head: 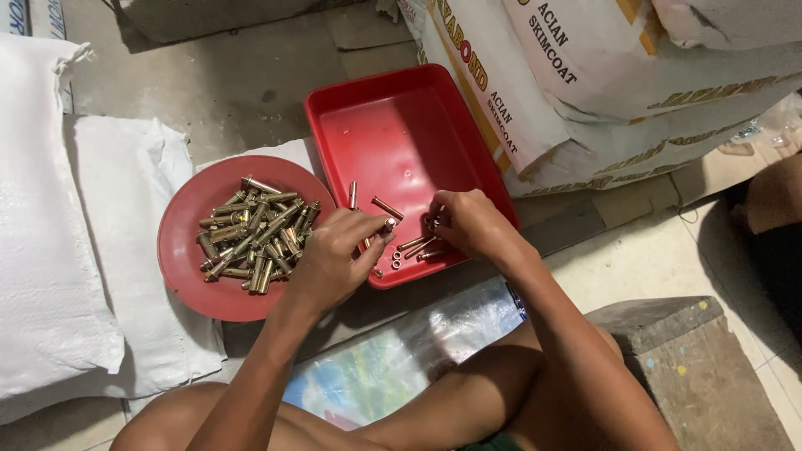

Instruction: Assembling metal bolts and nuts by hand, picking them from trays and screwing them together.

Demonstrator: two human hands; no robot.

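Head view looks straight down on my two hands working over a red rectangular tray [393, 125] on the floor. My left hand [334, 259] sits at the tray's near left corner, fingers curled in, with a small silver-tipped bolt piece [388, 225] pinched at its fingertips; the piece sticks out toward the right, just over the tray's rim. My right hand [468, 221] is inside the tray at its near right side, fingers bent down and closed on a small dark piece [429, 221] that I cannot make out well. The two hands are near each other, not touching.

Just below and between them, a few loose bolts and sleeves [415, 245] lie on the tray floor, with small nuts [395, 259] beside them. Two more bolts lie a little farther in, one of them [387, 207] angled, just left of the right hand.

To the left of the tray, touching its side, is a round red plate [188, 267] heaped with brass-coloured bolts [255, 238]; the left hand's knuckles are just beside that pile. Both forearms reach in from the near edge, the left wrist bent slightly, the right arm [551, 317] running up from the near right.
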